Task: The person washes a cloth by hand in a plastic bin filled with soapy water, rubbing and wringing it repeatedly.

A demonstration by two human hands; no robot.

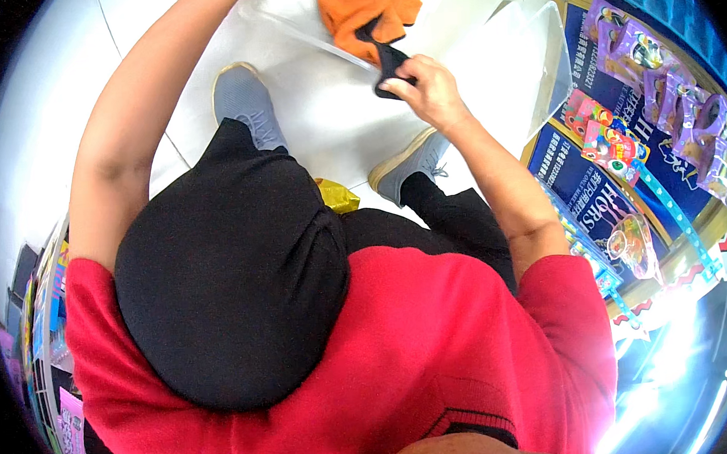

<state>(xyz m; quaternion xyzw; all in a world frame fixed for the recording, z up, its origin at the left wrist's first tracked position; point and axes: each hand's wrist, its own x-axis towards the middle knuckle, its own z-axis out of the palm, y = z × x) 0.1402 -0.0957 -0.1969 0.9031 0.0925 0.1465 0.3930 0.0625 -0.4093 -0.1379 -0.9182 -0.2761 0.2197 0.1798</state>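
Note:
My right hand [429,89] pinches the black end [393,63] of an orange-and-black cloth item [356,6] between thumb and fingers. The orange part spreads upward past the top of the picture, within what looks like a clear plastic bin. That bin's transparent rim [334,49] runs just above my right hand. My left forearm [149,84] stretches to the top edge, where the left hand is out of view. Between my shoes, near my knee, a shiny yellow packet [338,195] shows partly.
At the right stands a blue printed display [613,174] hung with purple snack packets [673,77] and small red toy-candy packs [607,134]. A clear plastic panel [556,59] stands beside it. Packed shelves [47,309] line the left. My grey shoes [243,100] rest on white floor tiles [139,28].

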